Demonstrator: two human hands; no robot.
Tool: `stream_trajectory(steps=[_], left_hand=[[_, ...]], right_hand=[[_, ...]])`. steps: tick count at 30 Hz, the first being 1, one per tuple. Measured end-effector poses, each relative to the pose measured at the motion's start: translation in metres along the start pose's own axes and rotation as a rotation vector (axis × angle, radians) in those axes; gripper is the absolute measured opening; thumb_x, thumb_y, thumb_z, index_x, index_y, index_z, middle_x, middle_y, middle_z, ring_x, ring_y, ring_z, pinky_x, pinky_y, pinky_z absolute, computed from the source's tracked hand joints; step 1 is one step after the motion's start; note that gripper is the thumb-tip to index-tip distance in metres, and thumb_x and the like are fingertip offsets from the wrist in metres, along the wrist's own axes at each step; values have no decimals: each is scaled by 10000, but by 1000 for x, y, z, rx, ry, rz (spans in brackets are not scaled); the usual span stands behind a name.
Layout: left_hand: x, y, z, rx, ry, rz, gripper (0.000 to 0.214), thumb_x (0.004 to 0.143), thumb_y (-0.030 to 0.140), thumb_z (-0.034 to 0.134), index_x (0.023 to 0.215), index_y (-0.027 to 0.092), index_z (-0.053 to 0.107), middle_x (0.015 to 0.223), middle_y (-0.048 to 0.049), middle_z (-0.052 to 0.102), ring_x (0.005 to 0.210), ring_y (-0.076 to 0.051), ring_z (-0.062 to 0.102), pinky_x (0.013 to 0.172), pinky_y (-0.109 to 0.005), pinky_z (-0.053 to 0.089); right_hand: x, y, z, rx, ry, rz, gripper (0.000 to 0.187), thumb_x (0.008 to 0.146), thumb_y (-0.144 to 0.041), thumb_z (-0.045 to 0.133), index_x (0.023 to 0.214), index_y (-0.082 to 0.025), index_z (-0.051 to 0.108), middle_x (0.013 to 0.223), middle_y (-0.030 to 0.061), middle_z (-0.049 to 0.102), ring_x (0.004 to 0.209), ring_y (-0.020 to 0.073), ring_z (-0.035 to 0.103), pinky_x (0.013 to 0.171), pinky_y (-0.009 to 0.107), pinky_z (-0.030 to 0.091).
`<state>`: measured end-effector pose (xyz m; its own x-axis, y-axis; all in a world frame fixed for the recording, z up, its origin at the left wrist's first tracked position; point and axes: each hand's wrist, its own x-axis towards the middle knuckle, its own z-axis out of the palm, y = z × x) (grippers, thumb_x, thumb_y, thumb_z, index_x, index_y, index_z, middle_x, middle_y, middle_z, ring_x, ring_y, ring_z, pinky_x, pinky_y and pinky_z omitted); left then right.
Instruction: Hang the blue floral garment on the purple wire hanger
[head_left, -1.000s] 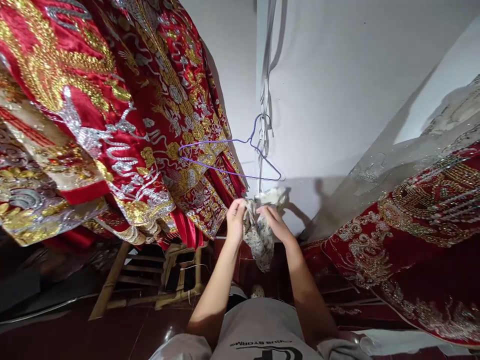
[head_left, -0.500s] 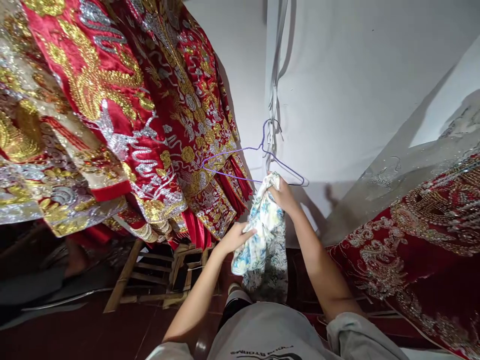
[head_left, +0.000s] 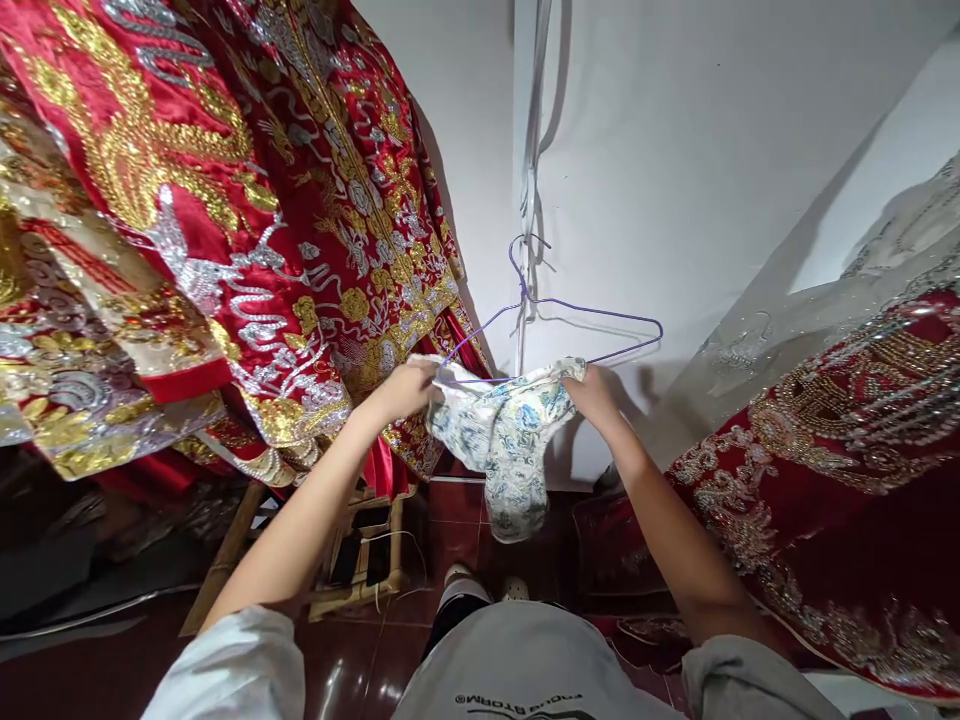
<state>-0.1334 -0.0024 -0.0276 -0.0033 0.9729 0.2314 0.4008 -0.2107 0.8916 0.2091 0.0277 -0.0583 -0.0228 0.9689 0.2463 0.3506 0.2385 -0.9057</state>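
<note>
Stool (head_left: 352,601), low, bamboo-like frame; a thin pale cord loops at its right side. Floor (head_left: 454,545): dark red glossy tiles with thin joints; extends beneath and right of the stool. Wall (head_left: 645,150): plain white, stands beyond the stool; pale straps (head_left: 534,120) hang against it. Red jacket (head_left: 360,200), gold and silver embroidery, hangs above the stool. Beaded red gown (head_left: 787,480): well to the stool's right. Light: throws shadows on the wall, glints off tiles in front of the stool.

Red embroidered jacket (head_left: 367,205), bamboo furniture (head_left: 352,601), white wall (head_left: 637,150)
</note>
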Motion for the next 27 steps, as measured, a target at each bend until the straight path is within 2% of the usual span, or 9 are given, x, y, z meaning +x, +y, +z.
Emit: stream_trajectory(steps=[3,8,10,13,16,19,21,24,27], left_hand=[[22,32,1,313,-115,266,136,659,136,715,650,229,616,824,-75,676,917,-300,652,1058,-441,467],[35,52,13,332,-191,375,195,723,84,626,875,201,661,883,-82,677,852,-267,648,932,-396,502],[37,50,11,265,-170,381,350,738,84,622,1062,204,678,948,-86,707,846,-252,660,912,-366,504],[39,46,4,266,-136,401,410,782,146,636,1183,218,681,1093,-104,729,929,-268,670,982,-384,482],[43,46,-1,348,-135,434,340,824,195,602,1146,218,706,1112,-105,727,1017,-296,659,1030,-423,461],[46,46,-2,364,-56,437,282,846,208,578,1096,212,710,1078,-116,705,1052,-313,635,1017,-436,464],[49,46,-3,368,37,426,231,875,230,560,1056,203,701,1076,-127,677,1049,-316,614,1005,-441,462],[53,48,-1,390,105,408,184,923,279,531,988,189,678,981,-113,657,950,-292,609,953,-429,474],[58,57,11,377,12,389,225,966,325,502,1055,185,655,857,-71,665,812,-253,618,877,-400,494]], right_hand=[[-5,-6,6,11,-39,30,127,707,-302,584,778,-218,648,752,74,707,814,278,643,740,352,497],[-19,-13,6,25,-128,-112,246,752,-239,525,924,-203,698,960,95,752,932,281,678,877,387,534],[-21,-14,-7,34,-1,-210,421,755,-221,533,1148,-202,682,1191,113,722,1047,276,672,964,400,521],[-13,-13,-38,-7,342,-214,714,716,-220,605,1425,-192,520,1416,158,605,1113,277,659,992,418,522],[5,-11,-74,-93,362,-203,548,718,-291,647,1252,-166,656,1256,156,701,1069,289,672,965,428,528],[15,-13,-104,-140,101,-175,257,705,-420,731,806,-183,728,823,79,745,829,269,688,762,377,548],[13,-19,-115,-126,-96,-80,351,635,-491,824,591,-200,633,588,25,639,637,223,636,607,326,500],[1,-32,-108,36,-252,59,494,574,-608,860,530,-220,557,507,7,573,526,195,585,524,316,471],[-8,-45,-76,218,-112,42,498,718,-727,705,703,-231,661,645,52,674,631,245,663,596,375,544]])
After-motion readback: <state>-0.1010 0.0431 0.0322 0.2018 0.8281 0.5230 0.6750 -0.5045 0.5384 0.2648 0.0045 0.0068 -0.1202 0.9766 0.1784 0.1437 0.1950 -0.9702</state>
